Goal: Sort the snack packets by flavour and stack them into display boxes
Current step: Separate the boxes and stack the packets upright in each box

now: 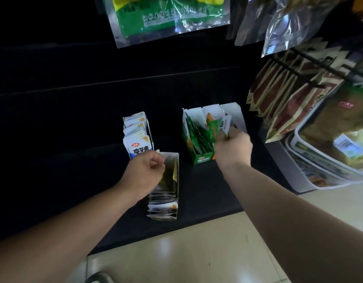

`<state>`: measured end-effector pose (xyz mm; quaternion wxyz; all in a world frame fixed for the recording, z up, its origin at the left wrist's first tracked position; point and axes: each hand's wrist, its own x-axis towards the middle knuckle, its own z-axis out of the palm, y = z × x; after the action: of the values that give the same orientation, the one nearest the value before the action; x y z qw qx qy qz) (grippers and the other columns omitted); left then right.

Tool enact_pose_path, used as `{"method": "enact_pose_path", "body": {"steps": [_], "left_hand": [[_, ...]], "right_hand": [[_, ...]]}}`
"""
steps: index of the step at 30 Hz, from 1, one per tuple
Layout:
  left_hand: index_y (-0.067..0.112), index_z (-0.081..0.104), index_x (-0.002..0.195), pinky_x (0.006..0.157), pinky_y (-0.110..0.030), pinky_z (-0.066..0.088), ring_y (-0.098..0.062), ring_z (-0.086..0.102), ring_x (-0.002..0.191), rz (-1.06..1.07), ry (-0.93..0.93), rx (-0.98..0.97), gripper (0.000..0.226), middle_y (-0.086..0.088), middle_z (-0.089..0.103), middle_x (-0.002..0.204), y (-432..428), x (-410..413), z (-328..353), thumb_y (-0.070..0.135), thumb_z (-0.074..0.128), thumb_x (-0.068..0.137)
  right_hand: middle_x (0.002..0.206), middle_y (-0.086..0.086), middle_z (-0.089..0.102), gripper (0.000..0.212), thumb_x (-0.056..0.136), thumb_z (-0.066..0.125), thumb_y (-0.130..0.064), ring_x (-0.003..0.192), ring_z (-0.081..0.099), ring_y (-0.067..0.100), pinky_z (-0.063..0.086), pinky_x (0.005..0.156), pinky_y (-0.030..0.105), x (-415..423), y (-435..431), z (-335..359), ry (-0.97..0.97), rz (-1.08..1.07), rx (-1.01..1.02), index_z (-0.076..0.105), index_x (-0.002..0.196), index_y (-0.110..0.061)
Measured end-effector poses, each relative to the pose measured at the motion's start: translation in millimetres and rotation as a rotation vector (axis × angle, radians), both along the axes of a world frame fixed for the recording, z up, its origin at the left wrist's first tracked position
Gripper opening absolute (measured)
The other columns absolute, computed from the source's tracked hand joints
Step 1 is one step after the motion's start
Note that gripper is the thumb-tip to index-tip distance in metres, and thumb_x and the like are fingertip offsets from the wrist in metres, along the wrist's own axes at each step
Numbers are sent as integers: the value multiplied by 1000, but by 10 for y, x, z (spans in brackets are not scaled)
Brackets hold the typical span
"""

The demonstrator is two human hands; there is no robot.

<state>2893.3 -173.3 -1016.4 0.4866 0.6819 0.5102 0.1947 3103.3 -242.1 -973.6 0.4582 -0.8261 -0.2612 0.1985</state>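
Three display boxes stand on a black shelf. A box of white-and-blue packets [136, 133] is at the back left. In front of it, a white box of dark packets [166, 190] sits by the shelf edge; my left hand [144, 173] is closed at its left wall, touching the packets at its far end. A green box [199, 139] with green packets stands to the right, with an orange box [212, 117] beside it. My right hand [232, 149] pinches a small white packet [227, 124] above the orange box.
Brown snack bags [282, 99] hang from black hooks at the right. Larger bags in trays [329, 152] lie below them. Clear and green pouches [156, 17] hang overhead. Beige floor tiles [197, 252] lie beneath the shelf edge.
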Motion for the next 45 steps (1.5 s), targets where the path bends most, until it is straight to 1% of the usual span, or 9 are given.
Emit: {"method": "enact_pose_path", "body": {"steps": [4, 9, 17, 22, 28, 32, 38, 42, 45], "left_hand": [[25, 71, 105, 71, -18, 52, -12, 73, 83, 16, -21, -30, 13, 2, 75, 94, 3, -23, 20, 14, 65, 100], [23, 70, 107, 71, -19, 51, -9, 70, 88, 61, 86, 11, 12, 7, 72, 95, 60, -96, -35, 16, 67, 98], [14, 65, 83, 60, -26, 45, -14, 61, 73, 136, 262, 83, 25, 4, 64, 78, 105, -155, -227, 29, 86, 82], [10, 63, 75, 58, -25, 37, -13, 52, 61, 102, 189, 193, 19, 5, 56, 66, 152, -194, -112, 14, 77, 88], [24, 57, 100, 83, -36, 63, -15, 76, 87, 135, -45, -37, 12, 0, 77, 97, 200, -246, 193, 16, 66, 101], [13, 58, 112, 68, -28, 64, -13, 78, 81, 205, -119, -95, 10, -6, 77, 103, 219, -304, 244, 12, 62, 103], [7, 62, 105, 70, -37, 66, -18, 78, 78, 242, -202, -120, 8, -10, 77, 97, 173, -200, 361, 7, 67, 99], [11, 67, 87, 74, -46, 66, -21, 75, 77, 199, -168, -112, 8, -9, 72, 89, 111, -81, 428, 8, 74, 89], [5, 71, 95, 80, -42, 65, -23, 77, 93, 69, -264, -184, 15, -11, 76, 98, 67, -70, 502, 20, 71, 97]], "right_hand": [[87, -6, 63, 18, 105, 54, -20, 72, 56, 9, 40, 57, 22, 64, 285, -31, 175, 90, -7, 68, 100, -30], [119, 0, 60, 39, 104, 56, -18, 81, 53, 3, 43, 64, 14, 90, 234, 73, 219, 214, -113, 58, 143, -22], [89, 7, 75, 12, 93, 66, -26, 85, 74, 29, 65, 79, 48, -666, -120, -237, 277, 395, -331, 75, 86, -21], [95, 3, 73, 26, 87, 64, -14, 82, 70, 22, 64, 68, 38, -778, -172, -329, 233, 385, -359, 71, 109, -25], [87, -5, 61, 69, 89, 53, 8, 77, 58, 9, 54, 68, 26, -678, -161, -257, 104, 581, -241, 53, 145, -33], [91, 6, 69, 62, 93, 52, 7, 75, 61, 12, 51, 59, 17, -585, -143, -332, 122, 580, -186, 59, 141, -32], [95, 0, 71, 24, 92, 77, -19, 89, 70, 18, 62, 86, 41, -640, -92, -247, 194, 524, -25, 70, 114, -27], [112, -12, 68, 49, 84, 86, -35, 104, 67, 3, 57, 89, 24, -877, -51, -172, 208, 618, 15, 66, 129, -31], [102, -5, 76, 21, 98, 70, -18, 95, 73, 11, 62, 87, 37, -807, -21, -185, 183, 504, 87, 71, 118, -24]]}}
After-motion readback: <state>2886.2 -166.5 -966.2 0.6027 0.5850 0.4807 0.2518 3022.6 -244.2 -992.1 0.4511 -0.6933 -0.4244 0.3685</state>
